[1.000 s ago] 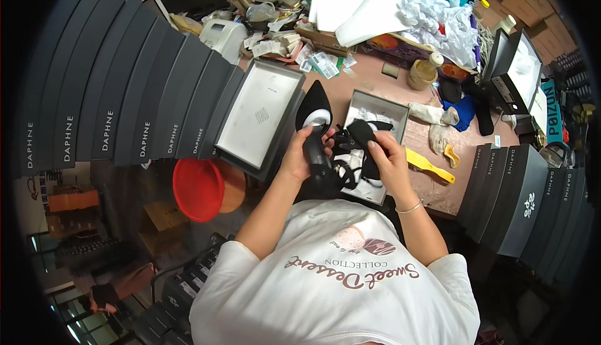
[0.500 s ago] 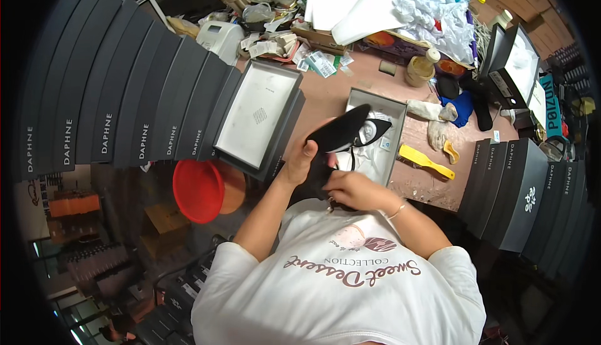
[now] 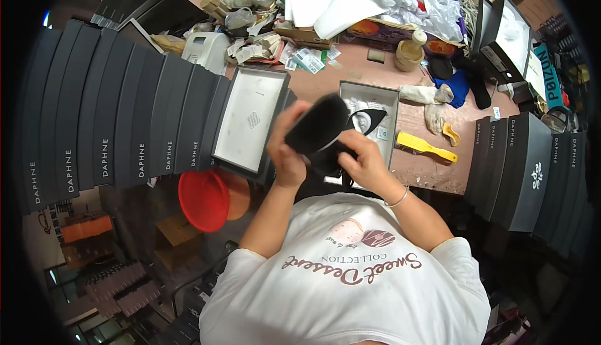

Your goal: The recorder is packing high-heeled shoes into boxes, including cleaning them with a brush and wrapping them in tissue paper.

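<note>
Since the earlier pictures the black shoe (image 3: pixel 316 131) has been swinging round: half a second ago its pointed toe was aiming up and right over the open shoe box (image 3: pixel 369 95), and now it is lying broadside across the left hand (image 3: pixel 289 151), dark side facing the camera. The left hand is gripping it from below and from the person's left, fingers curled closed around its near end, so the grip is fully taken up by the shoe. The shoe's long axis is running from lower left to upper right, rising away from that hand toward the box. The right hand (image 3: pixel 366 160) is sitting just beside it on the right, fingers bent over a dark part underneath; whether that is the same shoe or a second piece I cannot tell. The left hand is carrying the shoe, while the right is lying nearer the box. The shoe is looking matt black, soft-edged and slightly blurred. It is hovering above the near edge of the table (image 3: pixel 350 76), between the propped box lid (image 3: pixel 250 123) and the box.
</note>
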A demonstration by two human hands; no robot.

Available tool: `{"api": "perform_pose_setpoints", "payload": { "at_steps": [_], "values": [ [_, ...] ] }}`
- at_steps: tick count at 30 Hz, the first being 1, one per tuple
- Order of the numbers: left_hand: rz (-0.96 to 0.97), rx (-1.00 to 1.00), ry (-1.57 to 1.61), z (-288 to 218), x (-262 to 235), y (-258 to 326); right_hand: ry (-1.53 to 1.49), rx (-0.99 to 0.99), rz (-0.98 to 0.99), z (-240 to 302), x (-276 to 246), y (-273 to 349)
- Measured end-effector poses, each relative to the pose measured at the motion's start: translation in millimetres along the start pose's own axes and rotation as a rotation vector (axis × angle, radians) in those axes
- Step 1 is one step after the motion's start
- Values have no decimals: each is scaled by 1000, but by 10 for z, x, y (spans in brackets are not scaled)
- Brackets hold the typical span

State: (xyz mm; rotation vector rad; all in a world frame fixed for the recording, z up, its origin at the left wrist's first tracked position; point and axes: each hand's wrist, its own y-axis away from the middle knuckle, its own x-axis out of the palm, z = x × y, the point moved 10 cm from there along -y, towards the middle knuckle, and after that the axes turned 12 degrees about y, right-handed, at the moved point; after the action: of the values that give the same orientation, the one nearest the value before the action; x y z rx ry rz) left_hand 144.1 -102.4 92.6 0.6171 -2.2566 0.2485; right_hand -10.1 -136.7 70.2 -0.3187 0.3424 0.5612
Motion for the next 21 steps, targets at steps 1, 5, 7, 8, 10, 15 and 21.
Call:
{"api": "perform_pose_setpoints", "payload": {
  "at_steps": [1,5,7,8,10,15,21],
  "values": [
    [-98,-39,26,48,-148,80,38,-15,-56,82,-85,-27],
    [-44,-511,67,501,-390,401,26,-78,78,142,-14,-101],
    [-104,-681,139,782,-718,528,24,-78,171,165,134,-87],
    [-134,-765,179,879,-780,591,25,-78,220,168,209,-68],
    [-158,-904,186,1068,-829,676,74,-127,230,165,273,-42],
    [-272,-860,235,1239,-744,751,353,-107,254,148,219,65],
    [-297,-561,88,1222,-1272,539,515,134,172,-157,-16,481]
  ]
}}
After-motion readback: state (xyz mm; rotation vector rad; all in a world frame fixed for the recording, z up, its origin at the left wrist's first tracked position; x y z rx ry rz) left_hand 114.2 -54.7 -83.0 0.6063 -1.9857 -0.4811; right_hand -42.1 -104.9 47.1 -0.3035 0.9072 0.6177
